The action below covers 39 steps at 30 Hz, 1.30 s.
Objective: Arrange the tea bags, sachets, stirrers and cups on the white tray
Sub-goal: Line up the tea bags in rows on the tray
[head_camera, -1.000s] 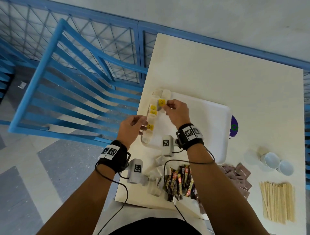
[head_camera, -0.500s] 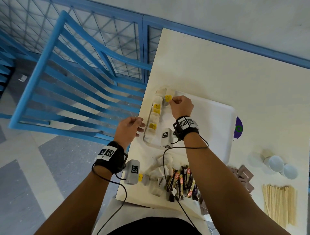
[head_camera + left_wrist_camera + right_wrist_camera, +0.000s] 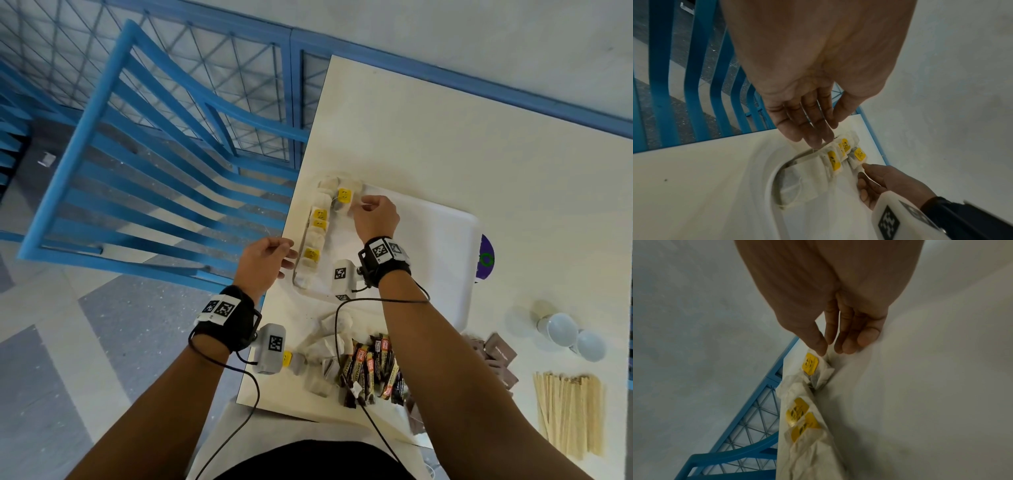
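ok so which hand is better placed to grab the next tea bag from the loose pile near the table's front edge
Left, probably. The left hand is empty with relaxed fingers and nearer the loose tea bags, while the right hand is pinching a tea bag at the white tray's far end.

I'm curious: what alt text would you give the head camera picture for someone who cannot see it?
Seen from above, a person's right hand sets a tea bag into a row along the left edge of a white tray, while the left hand hovers beside it. Sachets, stirrers and cups wait on the table.
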Tool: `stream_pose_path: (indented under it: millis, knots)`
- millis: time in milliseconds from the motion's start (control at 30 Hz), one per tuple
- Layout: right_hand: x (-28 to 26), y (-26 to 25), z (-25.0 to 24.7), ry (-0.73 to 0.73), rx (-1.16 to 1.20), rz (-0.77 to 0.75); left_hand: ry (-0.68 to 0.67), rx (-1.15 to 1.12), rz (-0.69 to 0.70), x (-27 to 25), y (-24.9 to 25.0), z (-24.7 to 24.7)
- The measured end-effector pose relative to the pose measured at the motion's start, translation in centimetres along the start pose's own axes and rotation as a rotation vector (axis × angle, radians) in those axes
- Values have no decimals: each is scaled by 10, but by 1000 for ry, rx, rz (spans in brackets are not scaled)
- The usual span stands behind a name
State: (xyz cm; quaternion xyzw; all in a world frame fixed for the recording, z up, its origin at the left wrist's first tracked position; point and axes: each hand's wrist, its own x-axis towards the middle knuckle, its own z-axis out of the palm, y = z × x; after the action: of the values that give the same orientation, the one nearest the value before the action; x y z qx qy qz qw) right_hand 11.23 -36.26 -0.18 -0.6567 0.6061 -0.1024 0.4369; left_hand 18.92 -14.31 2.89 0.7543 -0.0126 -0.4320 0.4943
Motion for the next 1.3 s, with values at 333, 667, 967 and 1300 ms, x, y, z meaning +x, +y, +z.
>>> stream_pose_path:
  millis: [333,667,967,1300]
  knots:
    - [7,-10,-2,-93,-76,-104,13,-18,-25,-8,-8,-3]
    - [-15,2,-9,-109,-72,-75,6,60,-2,-7,-13,-6]
    - [-97,42,-30,-319,-71,-248,-160,385,90,-32,-47,-11]
    - [-181,119,-56,-458,-527,-490,-413,1077,374,-81,-104,-9]
